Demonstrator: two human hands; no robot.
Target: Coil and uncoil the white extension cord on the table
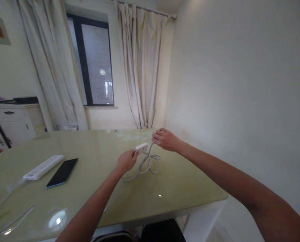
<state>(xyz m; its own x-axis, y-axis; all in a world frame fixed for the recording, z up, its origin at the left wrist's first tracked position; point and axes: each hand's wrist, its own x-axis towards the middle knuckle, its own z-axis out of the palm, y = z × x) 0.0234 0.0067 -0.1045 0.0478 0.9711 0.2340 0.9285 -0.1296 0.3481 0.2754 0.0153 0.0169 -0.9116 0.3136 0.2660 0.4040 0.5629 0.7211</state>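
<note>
My left hand (127, 160) is closed around one end of a small white power strip (141, 148), holding it just over the table. Sockets show on the strip's near face. To its right, my right hand (165, 139) pinches a pale grey cable (150, 149), its fingertips pressed together near the table's far right edge. Below the hands the cable falls in loose, tangled loops on the tabletop. Where the cable meets the strip is hard to make out.
The glossy greenish table (185, 188) bears a black phone (62, 172) and a white power bank (43, 167) with a white cable (10, 191) on the left. A wall (240, 84) stands close on the right. Dark chairs (162, 231) sit under the front edge.
</note>
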